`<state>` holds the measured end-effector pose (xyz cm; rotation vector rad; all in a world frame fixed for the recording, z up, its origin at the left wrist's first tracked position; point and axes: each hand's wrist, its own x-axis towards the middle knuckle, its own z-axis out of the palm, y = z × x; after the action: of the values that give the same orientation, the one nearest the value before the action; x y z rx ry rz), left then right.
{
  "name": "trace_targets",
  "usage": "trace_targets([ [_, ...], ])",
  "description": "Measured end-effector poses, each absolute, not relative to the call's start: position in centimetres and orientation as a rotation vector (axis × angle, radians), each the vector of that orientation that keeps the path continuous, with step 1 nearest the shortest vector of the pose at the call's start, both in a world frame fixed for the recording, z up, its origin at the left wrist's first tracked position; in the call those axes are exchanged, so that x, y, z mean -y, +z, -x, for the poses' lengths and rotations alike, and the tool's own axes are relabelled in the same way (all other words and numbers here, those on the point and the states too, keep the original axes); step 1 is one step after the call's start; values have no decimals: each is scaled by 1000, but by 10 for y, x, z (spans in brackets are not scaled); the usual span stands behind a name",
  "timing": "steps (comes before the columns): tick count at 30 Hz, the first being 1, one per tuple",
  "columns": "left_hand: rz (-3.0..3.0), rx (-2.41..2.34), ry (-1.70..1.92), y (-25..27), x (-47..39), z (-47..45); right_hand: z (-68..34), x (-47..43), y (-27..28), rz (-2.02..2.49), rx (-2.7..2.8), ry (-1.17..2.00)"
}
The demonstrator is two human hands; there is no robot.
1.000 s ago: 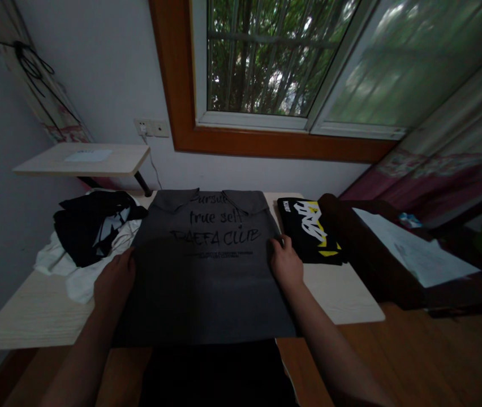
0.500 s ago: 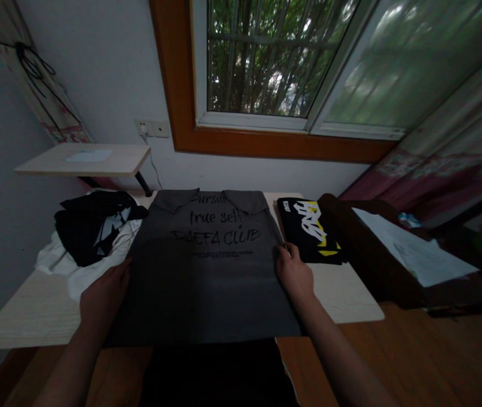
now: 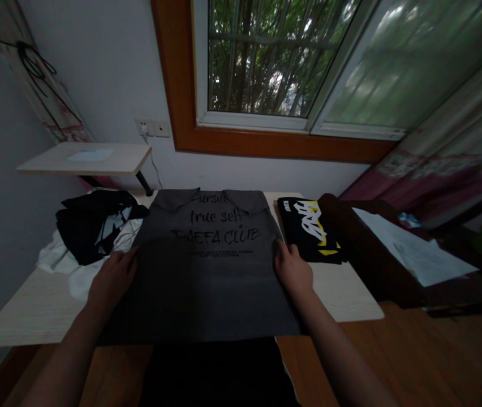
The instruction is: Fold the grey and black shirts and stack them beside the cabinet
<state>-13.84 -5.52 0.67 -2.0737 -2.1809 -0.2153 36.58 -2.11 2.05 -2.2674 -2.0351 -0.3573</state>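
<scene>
A dark grey T-shirt with black lettering lies spread flat on the pale wooden table, its upper corners folded inward and its lower edge at the table's front. At its left edge my left hand is closed, fingertips on the cloth. My right hand pinches the opposite edge, level with the small print. Just past that hand sits a folded black garment with white and yellow print. Under both hands the exact grip on the cloth is partly hidden.
Crumpled black clothes and white cloth are heaped at the left, beside a small raised shelf. Against the table's right side stands dark brown furniture with paper sheets on it. A window is behind.
My left hand has slid slightly up and right along the shirt's edge. My right hand has shifted its fingers a little up the opposite edge. The shirt lies nearly as before.
</scene>
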Motion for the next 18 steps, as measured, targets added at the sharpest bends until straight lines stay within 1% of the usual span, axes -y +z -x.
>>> trace_targets([
  [7,2001,2244,-48,15,32,120,-356,5,32,2299,2137,-328],
  [13,1997,2369,-33,13,39,129,-363,7,34,2352,2199,-268],
  [18,2070,2489,48,12,51,143,-370,17,32,2442,2201,-195],
])
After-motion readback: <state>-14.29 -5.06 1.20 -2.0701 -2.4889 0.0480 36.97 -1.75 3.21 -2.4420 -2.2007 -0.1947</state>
